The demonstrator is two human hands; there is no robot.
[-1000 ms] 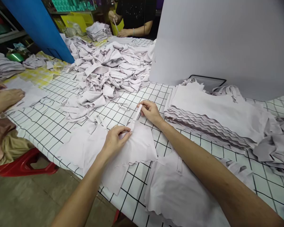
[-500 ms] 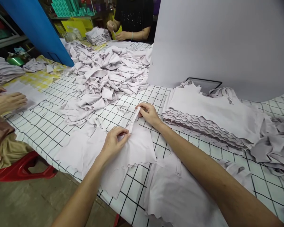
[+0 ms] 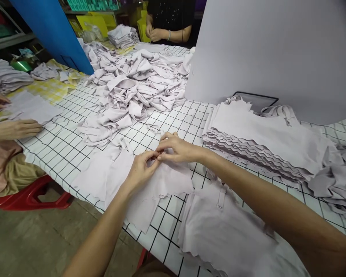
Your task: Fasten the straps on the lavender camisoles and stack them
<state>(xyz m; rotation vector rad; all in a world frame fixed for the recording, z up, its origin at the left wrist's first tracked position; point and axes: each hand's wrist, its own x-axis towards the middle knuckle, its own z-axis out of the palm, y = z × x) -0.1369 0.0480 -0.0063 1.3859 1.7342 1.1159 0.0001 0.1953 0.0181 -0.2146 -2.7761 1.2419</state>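
Garment [image 3: 173, 179], pale lilac-white: lies spread directly beneath the fingers [image 3: 148, 155], lower edge wavy and toward the wearer. Left hand [image 3: 140, 168]: thumb and forefinger pinched together on the garment's upper edge. Right hand [image 3: 180, 149]: fingertips brought against those of the left; grip masked, cannot tell whether closed on cloth. Worktop [image 3: 166, 215]: covered in white cloth with black grid; extends all round the fingers.

Left of the fingers: further pale piece [image 3: 93, 177], spread flat, small strap at top. Just beyond the fingers: thin fabric loop [image 3: 153, 127]. Farther beyond: large tangled heap [image 3: 138, 80] of like cloth; behind it, folded pile [image 3: 123, 35].

Right of the fingers, past the right wrist: tall layered stack [image 3: 262, 134], edges rippled, straps on top. Nearer than the fingers and to the right: lower stack [image 3: 213, 227], narrow loop [image 3: 221, 199] on its face.

Far right beyond the fingers: grey panel [image 3: 265, 50], upright. Far left beyond: blue panel [image 3: 54, 34], tilted.

Well left of the fingers: co-worker's hand [image 3: 25, 129], beside pale sheet [image 3: 36, 107]; below, red stool [image 3: 54, 192]. Opposite the fingers, past the heap: second co-worker's hands [image 3: 156, 34], close together.
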